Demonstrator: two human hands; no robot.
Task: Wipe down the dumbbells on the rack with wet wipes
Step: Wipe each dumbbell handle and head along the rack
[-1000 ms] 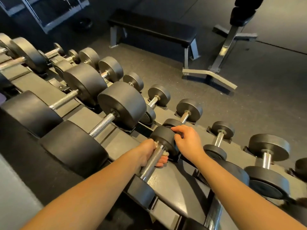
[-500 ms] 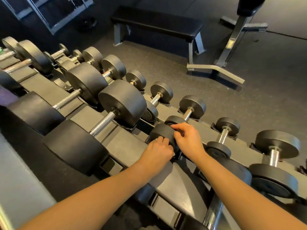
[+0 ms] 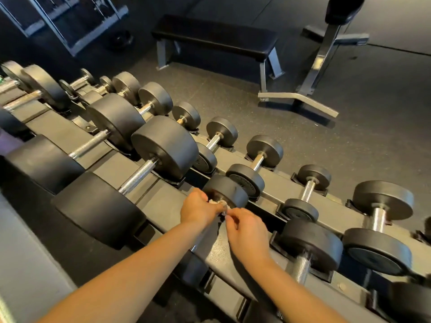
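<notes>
Both our hands meet at the small dumbbell (image 3: 227,190) on the rack (image 3: 163,203), middle tier. Our left hand (image 3: 199,210) has its fingers curled round the white wet wipe (image 3: 218,202), pressing it against the dumbbell's far head. Our right hand (image 3: 247,231) pinches the wipe's loose end. Raised lettering on the neighbouring dumbbell (image 3: 243,181) is too blurred to read.

Rack (image 3: 277,179) ran diagonal, 2 tiers: bigger dumbbells (image 3: 164,145) on the near one, smaller dumbbells (image 3: 264,148) behind. Flat bench (image 3: 214,36) sat on the floor (image 3: 349,148) past it, upright bench (image 3: 341,11) to its right.
</notes>
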